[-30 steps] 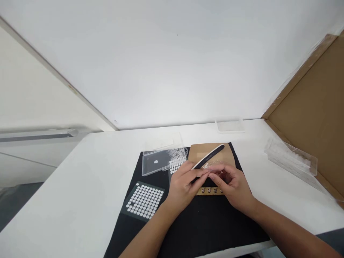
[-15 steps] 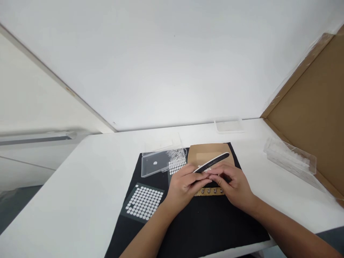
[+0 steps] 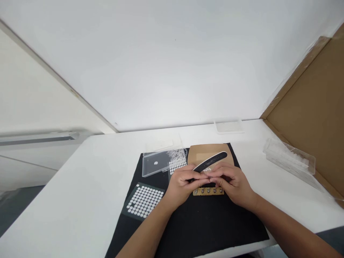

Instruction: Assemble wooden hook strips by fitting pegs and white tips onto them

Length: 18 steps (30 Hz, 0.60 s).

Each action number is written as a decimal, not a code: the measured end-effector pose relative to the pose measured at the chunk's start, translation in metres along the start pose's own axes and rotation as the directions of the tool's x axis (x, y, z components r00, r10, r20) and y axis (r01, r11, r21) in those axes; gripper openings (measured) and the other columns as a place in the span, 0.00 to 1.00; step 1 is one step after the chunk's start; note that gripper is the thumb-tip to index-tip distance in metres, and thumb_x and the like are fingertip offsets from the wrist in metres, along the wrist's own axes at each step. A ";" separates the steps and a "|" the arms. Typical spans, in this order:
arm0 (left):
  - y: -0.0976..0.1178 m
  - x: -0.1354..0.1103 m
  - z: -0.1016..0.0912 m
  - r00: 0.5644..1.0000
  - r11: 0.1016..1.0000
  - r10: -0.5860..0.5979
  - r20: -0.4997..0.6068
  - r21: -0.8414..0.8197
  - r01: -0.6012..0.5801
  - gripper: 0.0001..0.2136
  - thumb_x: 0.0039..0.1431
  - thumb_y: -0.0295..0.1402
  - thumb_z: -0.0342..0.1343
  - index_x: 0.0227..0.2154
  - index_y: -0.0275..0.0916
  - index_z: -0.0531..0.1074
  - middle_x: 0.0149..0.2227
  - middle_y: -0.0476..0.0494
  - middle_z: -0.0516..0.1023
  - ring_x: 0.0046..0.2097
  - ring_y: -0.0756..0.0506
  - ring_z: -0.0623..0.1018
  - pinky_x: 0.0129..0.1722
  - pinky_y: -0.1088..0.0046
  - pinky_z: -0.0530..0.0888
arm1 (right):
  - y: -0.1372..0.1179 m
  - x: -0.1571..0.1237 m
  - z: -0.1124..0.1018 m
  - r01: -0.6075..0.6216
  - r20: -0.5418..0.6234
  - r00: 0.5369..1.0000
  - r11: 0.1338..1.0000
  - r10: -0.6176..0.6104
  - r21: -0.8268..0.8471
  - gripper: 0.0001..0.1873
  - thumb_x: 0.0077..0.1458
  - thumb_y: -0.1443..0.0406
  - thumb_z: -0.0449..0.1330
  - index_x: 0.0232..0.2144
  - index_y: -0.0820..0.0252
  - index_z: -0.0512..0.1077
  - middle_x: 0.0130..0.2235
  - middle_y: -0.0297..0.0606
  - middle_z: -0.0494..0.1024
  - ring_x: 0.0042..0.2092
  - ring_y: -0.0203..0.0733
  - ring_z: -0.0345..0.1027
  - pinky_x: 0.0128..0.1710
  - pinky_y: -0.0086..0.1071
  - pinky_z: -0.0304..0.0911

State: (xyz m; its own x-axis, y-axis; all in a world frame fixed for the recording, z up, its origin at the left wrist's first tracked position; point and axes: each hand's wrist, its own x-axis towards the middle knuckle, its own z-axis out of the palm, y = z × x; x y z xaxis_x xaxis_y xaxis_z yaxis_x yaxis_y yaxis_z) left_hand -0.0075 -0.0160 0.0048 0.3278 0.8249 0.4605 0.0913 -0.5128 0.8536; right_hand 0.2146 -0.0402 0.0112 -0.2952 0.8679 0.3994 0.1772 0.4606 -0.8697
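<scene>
A black nail file with a white edge (image 3: 213, 161) slants up to the right from my left hand (image 3: 182, 184), whose closed fingers grip its lower end. My right hand (image 3: 233, 182) is closed too, its thumb and fingertips pinched together against the left fingertips. Whatever small thing may be between those fingertips is hidden. Just below both hands, a tan strip bearing several small metal pieces (image 3: 208, 191) lies on the black mat (image 3: 209, 229). Behind the hands is a brown board (image 3: 211, 147) with small white pieces on it, partly covered by the fingers.
Left on the mat lies a dark sheet of white oval stickers (image 3: 145, 201), with a second sheet (image 3: 176, 165) farther back. An opened clear case (image 3: 150, 169) holds slim white pieces. A white tray (image 3: 229, 127), clear box (image 3: 288, 157) and cardboard panel (image 3: 309, 89) stand beyond.
The nail file has turned slightly, showing more of its black face, and its tip has shifted a little left. Both hands stay together, with the fingertips drawn closer.
</scene>
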 end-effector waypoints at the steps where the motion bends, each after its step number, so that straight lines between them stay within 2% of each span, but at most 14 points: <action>1: -0.001 -0.001 0.000 1.000 1.000 -0.014 0.006 -0.011 0.014 0.09 0.63 0.43 0.71 0.35 0.45 0.89 0.30 0.44 0.85 0.31 0.47 0.83 0.32 0.75 0.77 | 0.001 0.000 0.000 -0.013 0.001 1.000 1.000 0.013 0.009 0.08 0.69 0.63 0.66 0.47 0.47 0.85 0.42 0.37 0.84 0.44 0.41 0.80 0.45 0.35 0.76; 7: -0.004 -0.002 0.000 0.997 0.996 -0.074 0.021 -0.050 0.075 0.08 0.62 0.42 0.72 0.35 0.44 0.89 0.30 0.43 0.85 0.32 0.47 0.83 0.32 0.75 0.76 | 0.003 0.000 -0.001 -0.106 0.031 0.994 0.992 0.104 0.069 0.07 0.68 0.60 0.67 0.45 0.48 0.85 0.45 0.40 0.84 0.48 0.44 0.80 0.45 0.36 0.78; 11: -0.002 -0.001 -0.002 0.995 0.993 -0.088 0.044 -0.074 0.091 0.11 0.61 0.44 0.72 0.34 0.42 0.89 0.31 0.41 0.85 0.32 0.46 0.83 0.32 0.73 0.77 | 0.004 0.000 -0.003 -0.098 0.049 0.994 0.992 0.094 0.080 0.08 0.68 0.58 0.67 0.46 0.48 0.85 0.46 0.40 0.84 0.48 0.44 0.80 0.44 0.36 0.79; 14: 0.000 0.000 -0.003 0.994 0.992 -0.095 0.054 -0.078 0.099 0.11 0.62 0.45 0.71 0.34 0.42 0.89 0.30 0.41 0.85 0.32 0.45 0.83 0.33 0.72 0.78 | 0.003 -0.001 -0.004 -0.123 0.064 0.991 0.987 0.117 0.104 0.09 0.68 0.57 0.67 0.46 0.47 0.85 0.46 0.40 0.84 0.46 0.44 0.80 0.35 0.32 0.77; 18: 0.001 0.000 -0.003 0.994 0.993 -0.089 0.063 -0.072 0.094 0.10 0.63 0.44 0.70 0.35 0.42 0.89 0.32 0.41 0.86 0.34 0.45 0.84 0.35 0.71 0.79 | 0.002 -0.001 -0.004 -0.182 0.083 0.982 0.972 0.171 0.150 0.09 0.68 0.56 0.67 0.45 0.48 0.85 0.44 0.40 0.82 0.42 0.42 0.79 0.23 0.26 0.70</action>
State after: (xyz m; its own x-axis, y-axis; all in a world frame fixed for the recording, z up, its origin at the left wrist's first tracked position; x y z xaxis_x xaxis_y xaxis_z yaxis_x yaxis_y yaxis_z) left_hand -0.0096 -0.0157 0.0065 0.3773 0.8506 0.3662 0.0536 -0.4148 0.9083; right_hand 0.2186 -0.0390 0.0103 -0.3371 0.9155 0.2195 0.0854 0.2619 -0.9613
